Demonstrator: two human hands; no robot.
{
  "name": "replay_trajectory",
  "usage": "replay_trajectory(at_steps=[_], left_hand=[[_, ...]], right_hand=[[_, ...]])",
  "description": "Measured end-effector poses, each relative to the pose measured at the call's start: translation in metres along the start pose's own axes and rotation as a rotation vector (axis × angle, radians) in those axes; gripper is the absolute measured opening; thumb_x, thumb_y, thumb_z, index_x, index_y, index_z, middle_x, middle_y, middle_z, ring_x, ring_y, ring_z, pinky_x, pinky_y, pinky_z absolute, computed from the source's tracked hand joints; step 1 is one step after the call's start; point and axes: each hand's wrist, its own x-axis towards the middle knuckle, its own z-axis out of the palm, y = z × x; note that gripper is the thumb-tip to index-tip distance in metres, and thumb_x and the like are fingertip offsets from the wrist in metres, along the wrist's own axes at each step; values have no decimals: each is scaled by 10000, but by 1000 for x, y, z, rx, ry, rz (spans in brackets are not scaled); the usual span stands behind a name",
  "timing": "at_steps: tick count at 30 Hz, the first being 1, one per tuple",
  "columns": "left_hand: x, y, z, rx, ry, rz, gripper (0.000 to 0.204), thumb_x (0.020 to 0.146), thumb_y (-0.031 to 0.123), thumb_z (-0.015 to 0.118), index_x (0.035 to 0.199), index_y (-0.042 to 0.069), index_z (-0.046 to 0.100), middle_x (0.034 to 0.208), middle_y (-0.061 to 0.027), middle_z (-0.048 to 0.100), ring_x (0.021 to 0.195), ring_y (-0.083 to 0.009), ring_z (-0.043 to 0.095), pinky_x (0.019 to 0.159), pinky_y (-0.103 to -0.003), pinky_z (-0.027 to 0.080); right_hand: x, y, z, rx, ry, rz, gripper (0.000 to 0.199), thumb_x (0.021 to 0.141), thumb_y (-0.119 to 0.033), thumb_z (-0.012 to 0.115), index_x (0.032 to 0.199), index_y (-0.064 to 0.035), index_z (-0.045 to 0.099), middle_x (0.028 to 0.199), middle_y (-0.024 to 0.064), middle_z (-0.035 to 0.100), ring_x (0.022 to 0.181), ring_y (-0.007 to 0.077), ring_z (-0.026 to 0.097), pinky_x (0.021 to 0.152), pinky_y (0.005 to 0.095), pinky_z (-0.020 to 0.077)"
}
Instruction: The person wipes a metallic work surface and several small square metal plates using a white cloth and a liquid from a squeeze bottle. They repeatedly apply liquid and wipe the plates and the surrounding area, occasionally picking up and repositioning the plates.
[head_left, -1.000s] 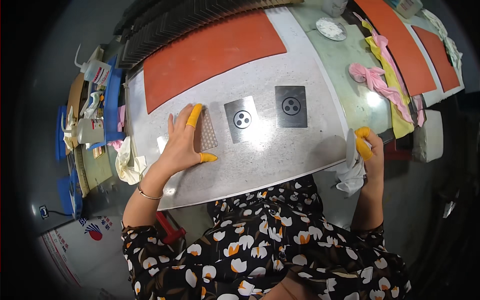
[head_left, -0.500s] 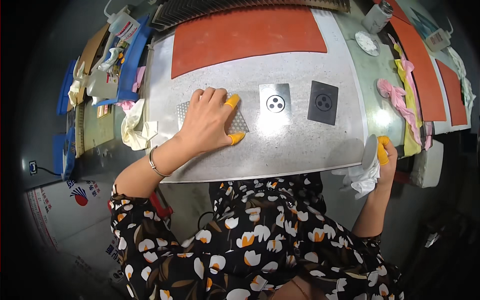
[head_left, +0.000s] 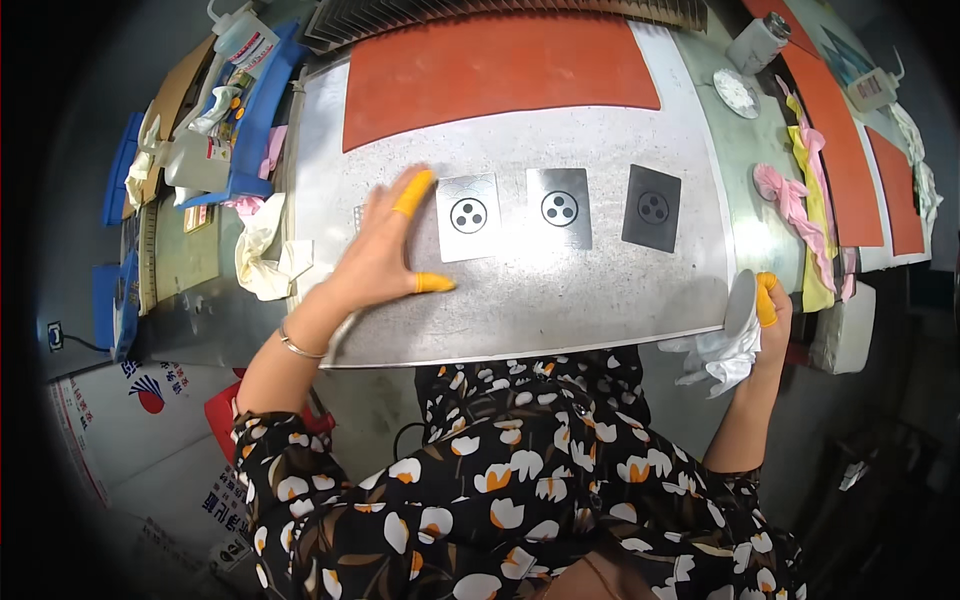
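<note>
My left hand (head_left: 385, 240) hovers over the left part of the grey work board, fingers spread, with yellow finger cots on thumb and index finger. Just right of it lies a silver metal card (head_left: 482, 232) with a round three-dot mark. A second silver card (head_left: 575, 235) and a dark card (head_left: 650, 238) with the same mark continue the row. Part of a patterned piece (head_left: 358, 216) peeks out beyond my left hand, mostly hidden. At the board's right front corner, my right hand (head_left: 775, 318) grips a crumpled white cloth (head_left: 728, 360) with a pale flat round face.
An orange-red mat (head_left: 490, 75) covers the board's far part, before a slotted rack (head_left: 480, 20). Leftward are a blue tray (head_left: 255, 150) and a cream cloth (head_left: 262, 255). On the right sit a dish of white stuff (head_left: 737, 92), a bottle (head_left: 758, 45) and a pink cloth (head_left: 790, 195).
My left hand has let go and drawn back left. Where a patterned surface showed under it, a silver card now lies with its round mark up. My right hand has hardly moved.
</note>
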Motion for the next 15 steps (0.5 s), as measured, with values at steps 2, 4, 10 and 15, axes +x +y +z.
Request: replay_trajectory(at_steps=[2,4,10,15], left_hand=[[-14,-15,-7,102,-34,-42,1048,524,302,834,1365,50,261,1346,-182,313,1231,-354,310,1045,-447,236],[-26,-32,-13,138,-43,-88,1078,505,330,839,1369,57,254,1329,-178,311,1194,-365,313,1025,-460,243],[-29,-22,-17,144,-13,-112,895,517,308,809,1275,37,419,1221,-149,409,1069,-316,414,930,-409,315],[-25,-10,-31,264,50,75,702,532,269,771,1159,51,543,1214,-123,477,1046,-316,461,899,-406,368]], right_hand=[[-2,-4,1,-1,8,0,132,873,-149,545,840,-22,551,760,-31,532,676,43,459,622,193,366],[-2,-5,5,-14,27,0,136,873,-156,547,838,-24,551,756,-34,529,673,41,458,618,191,367],[0,-1,5,4,38,17,147,881,-170,544,847,-28,554,735,-40,521,662,33,456,599,184,368],[-2,-5,8,56,37,33,143,884,-155,533,861,-15,555,743,-32,531,664,40,462,603,192,375]])
